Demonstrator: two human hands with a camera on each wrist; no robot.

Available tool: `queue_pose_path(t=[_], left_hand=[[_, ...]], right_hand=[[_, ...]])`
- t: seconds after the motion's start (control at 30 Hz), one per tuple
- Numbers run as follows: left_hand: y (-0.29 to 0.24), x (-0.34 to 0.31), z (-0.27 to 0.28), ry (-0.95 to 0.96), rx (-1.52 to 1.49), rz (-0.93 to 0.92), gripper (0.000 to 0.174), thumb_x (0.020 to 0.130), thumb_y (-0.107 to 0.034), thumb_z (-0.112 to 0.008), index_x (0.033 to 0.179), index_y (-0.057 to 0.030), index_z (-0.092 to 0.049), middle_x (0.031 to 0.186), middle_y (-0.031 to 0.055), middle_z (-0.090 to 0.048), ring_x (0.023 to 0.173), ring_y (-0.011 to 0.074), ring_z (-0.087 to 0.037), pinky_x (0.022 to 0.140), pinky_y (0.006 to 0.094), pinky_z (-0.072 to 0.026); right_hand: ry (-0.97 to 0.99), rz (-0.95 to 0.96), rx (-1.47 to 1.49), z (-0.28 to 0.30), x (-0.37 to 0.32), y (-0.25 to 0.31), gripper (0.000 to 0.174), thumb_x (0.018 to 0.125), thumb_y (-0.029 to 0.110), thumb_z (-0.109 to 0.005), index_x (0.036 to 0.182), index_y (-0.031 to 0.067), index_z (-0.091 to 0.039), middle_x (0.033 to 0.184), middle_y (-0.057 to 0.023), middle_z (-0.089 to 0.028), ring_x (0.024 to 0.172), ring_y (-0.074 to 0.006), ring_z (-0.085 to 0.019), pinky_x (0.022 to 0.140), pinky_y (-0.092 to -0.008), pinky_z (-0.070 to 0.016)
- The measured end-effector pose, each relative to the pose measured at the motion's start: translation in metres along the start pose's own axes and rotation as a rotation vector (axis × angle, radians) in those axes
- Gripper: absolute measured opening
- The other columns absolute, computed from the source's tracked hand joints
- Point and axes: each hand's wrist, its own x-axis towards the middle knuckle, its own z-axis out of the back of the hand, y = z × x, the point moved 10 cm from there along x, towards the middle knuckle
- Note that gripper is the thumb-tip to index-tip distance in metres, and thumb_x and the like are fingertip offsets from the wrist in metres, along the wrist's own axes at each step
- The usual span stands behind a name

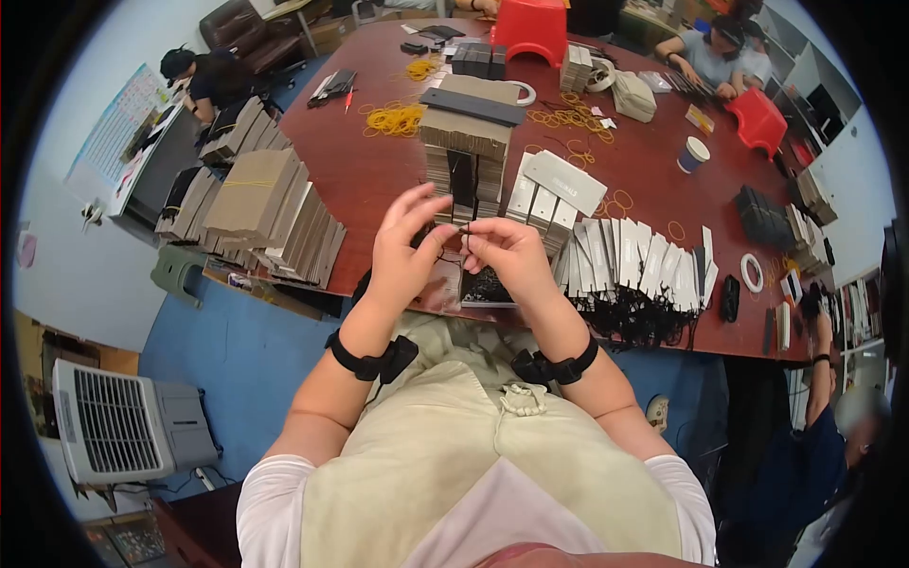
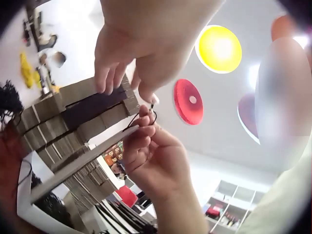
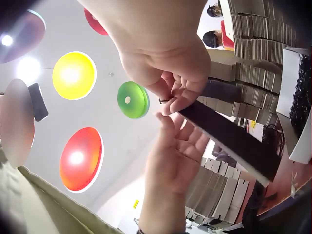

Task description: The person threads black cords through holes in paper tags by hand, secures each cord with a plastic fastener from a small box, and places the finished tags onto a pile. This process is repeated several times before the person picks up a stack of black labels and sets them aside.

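My right hand point(image 1: 511, 256) pinches the end of a long flat dark strip point(image 3: 229, 136) together with a thin black cord point(image 2: 155, 117) that loops at its end. Facing it, my left hand point(image 1: 402, 246) has its thumb tip right at the cord, with the other fingers spread apart. The strip slants down from the right fingers over a white box point(image 2: 27, 170) with tangled black cords point(image 3: 300, 102) in it. Behind the hands stand tall stacks of grey-brown card pieces point(image 1: 464, 133), a dark strip lying across their top.
White tags point(image 1: 634, 256) with black cords fan out at the right. More card stacks point(image 1: 256, 199) stand at the left. Yellow rubber bands point(image 1: 393, 120), a paper cup point(image 1: 694, 153) and red stools point(image 1: 530, 28) are farther back on the red table point(image 1: 350, 189). Other people sit around.
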Motion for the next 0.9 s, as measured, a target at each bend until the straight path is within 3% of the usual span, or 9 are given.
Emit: queue_pose_path(t=[0.07, 0.1, 0.13, 0.3, 0.4, 0.57, 0.73, 0.8, 0.9], left_hand=[[0.051, -0.019, -0.022, 0.202, -0.49, 0.424, 0.038, 0.074, 0.002, -0.068, 0.11, 0.0014, -0.06, 0.111, 0.011, -0.06, 0.101, 0.0182, -0.058, 0.086, 0.0298, -0.0466], [0.055, -0.029, -0.037, 0.441, -0.518, 0.437, 0.054, 0.074, 0.005, -0.067, 0.125, 0.0035, -0.049, 0.12, 0.0094, -0.054, 0.103, 0.0128, -0.055, 0.089, 0.0283, -0.045], [0.058, -0.034, -0.039, 0.49, -0.355, 0.353, 0.053, 0.072, 0.006, -0.069, 0.122, 0.0045, -0.05, 0.113, 0.0099, -0.057, 0.096, 0.0134, -0.059, 0.085, 0.0274, -0.0474], [0.086, -0.044, -0.039, 0.377, -0.649, 0.553, 0.043, 0.069, 0.01, -0.069, 0.11, 0.0079, -0.056, 0.101, 0.0058, -0.057, 0.093, 0.0152, -0.06, 0.083, 0.0267, -0.0507], [0.098, -0.041, -0.036, 0.366, -0.475, 0.433, 0.045, 0.067, 0.006, -0.073, 0.11, 0.0047, -0.058, 0.108, 0.0087, -0.056, 0.1, 0.0168, -0.058, 0.085, 0.0286, -0.0513], [0.113, -0.046, -0.038, 0.336, -0.556, 0.468, 0.051, 0.061, 0.008, -0.076, 0.109, 0.0018, -0.06, 0.108, 0.0077, -0.056, 0.101, 0.0168, -0.057, 0.09, 0.0286, -0.0499], [0.112, -0.046, -0.036, 0.337, -0.497, 0.484, 0.048, 0.061, 0.006, -0.077, 0.106, 0.0014, -0.062, 0.104, 0.0065, -0.058, 0.098, 0.0148, -0.057, 0.087, 0.0275, -0.0508], [0.104, -0.046, -0.038, 0.371, -0.407, 0.38, 0.047, 0.061, 0.001, -0.078, 0.105, -0.0031, -0.064, 0.102, 0.0053, -0.06, 0.093, 0.0132, -0.058, 0.083, 0.0273, -0.0509], [0.079, -0.038, -0.034, 0.38, -0.196, 0.205, 0.046, 0.061, -0.003, -0.079, 0.104, -0.0055, -0.065, 0.096, 0.0063, -0.062, 0.089, 0.0161, -0.059, 0.077, 0.0286, -0.0512]], right_hand=[[0.001, -0.036, 0.111, -0.002, 0.001, -0.004, 0.018, 0.086, 0.003, -0.057, 0.102, -0.0032, -0.059, 0.078, -0.0081, -0.062, 0.063, -0.0127, -0.06, 0.056, -0.0233, -0.0491], [0.006, -0.058, 0.165, -0.003, 0.002, -0.008, 0.017, 0.086, 0.004, -0.056, 0.101, -0.0029, -0.059, 0.077, -0.0074, -0.061, 0.062, -0.0128, -0.06, 0.056, -0.0235, -0.0491], [0.013, -0.079, 0.181, -0.006, 0.003, -0.012, 0.017, 0.086, 0.004, -0.056, 0.101, -0.0027, -0.059, 0.076, -0.0074, -0.061, 0.062, -0.0129, -0.06, 0.056, -0.0238, -0.0492], [0.037, -0.176, 0.064, -0.019, 0.005, -0.015, 0.017, 0.086, 0.002, -0.055, 0.102, -0.0017, -0.059, 0.075, -0.0076, -0.061, 0.063, -0.0138, -0.06, 0.056, -0.0244, -0.0485], [0.019, 0.336, -0.927, -0.032, -0.004, 0.045, 0.019, 0.085, 0.001, -0.054, 0.103, -0.0021, -0.059, 0.073, -0.0081, -0.061, 0.062, -0.0151, -0.06, 0.055, -0.0248, -0.0474], [0.042, -0.049, 0.249, -0.006, 0.001, 0.013, 0.014, 0.087, 0.006, -0.051, 0.097, -0.0008, -0.058, 0.068, -0.0007, -0.055, 0.056, -0.0077, -0.048, 0.054, -0.0207, -0.04], [0.075, -0.168, -0.634, 0.011, -0.005, -0.036, 0.012, 0.085, 0.008, -0.051, 0.087, 0.0024, -0.061, 0.075, -0.0015, -0.058, 0.073, -0.0069, -0.05, 0.067, -0.0226, -0.042], [0.112, -0.273, -0.63, 0.014, -0.012, -0.053, 0.014, 0.083, 0.008, -0.052, 0.078, 0.0013, -0.063, 0.073, -0.0015, -0.059, 0.071, -0.0068, -0.05, 0.066, -0.023, -0.042], [0.088, -0.439, -0.154, 0.027, -0.017, -0.051, 0.016, 0.084, 0.01, -0.054, 0.077, -0.0012, -0.063, 0.073, -0.0019, -0.06, 0.07, -0.0065, -0.051, 0.064, -0.0227, -0.0416]])
